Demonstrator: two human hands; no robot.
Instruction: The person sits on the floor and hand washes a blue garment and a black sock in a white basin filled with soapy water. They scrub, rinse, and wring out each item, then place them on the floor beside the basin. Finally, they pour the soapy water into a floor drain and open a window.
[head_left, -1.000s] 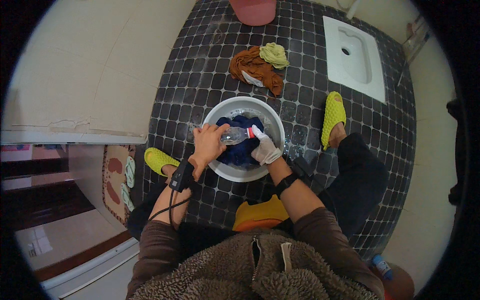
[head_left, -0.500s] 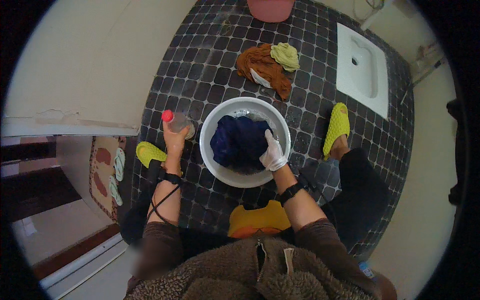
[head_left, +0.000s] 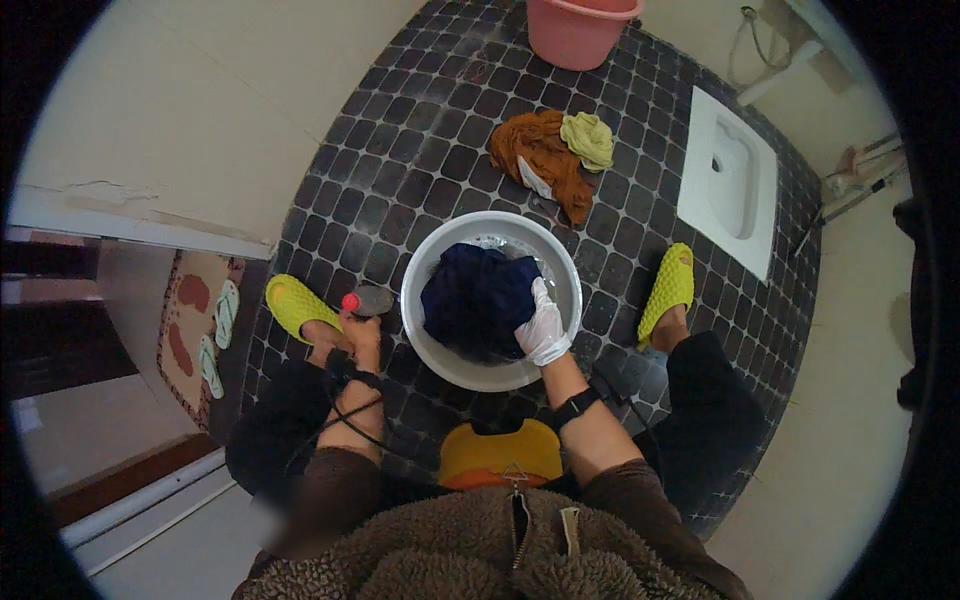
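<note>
A white basin (head_left: 425, 365) stands on the floor before me, with a soaked dark blue garment (head_left: 478, 300) bunched in its soapy water. My right hand (head_left: 543, 328), in a thin white glove, grips the garment's right edge inside the basin; some fingers are hidden by the cloth. To the left of the basin, my bare left hand (head_left: 362, 332) is closed at a clear plastic bottle (head_left: 376, 300) with a red cap. The bottle is tipped on its side low over the floor, cap toward the left. Whether it touches the tiles I cannot tell.
Beyond the basin lie a brown garment (head_left: 550, 160) and a yellow-green cloth (head_left: 588, 140). A pink bucket (head_left: 575, 35) stands farther back. At right is a white squat toilet (head_left: 722, 190). My yellow-green clogs (head_left: 298, 306) flank the basin; a yellow stool (head_left: 500, 450) is beneath me.
My left hand has come nearer and lower with the bottle, just in front of my left clog. My right hand stays on the blue garment. The view has shifted slightly.
</note>
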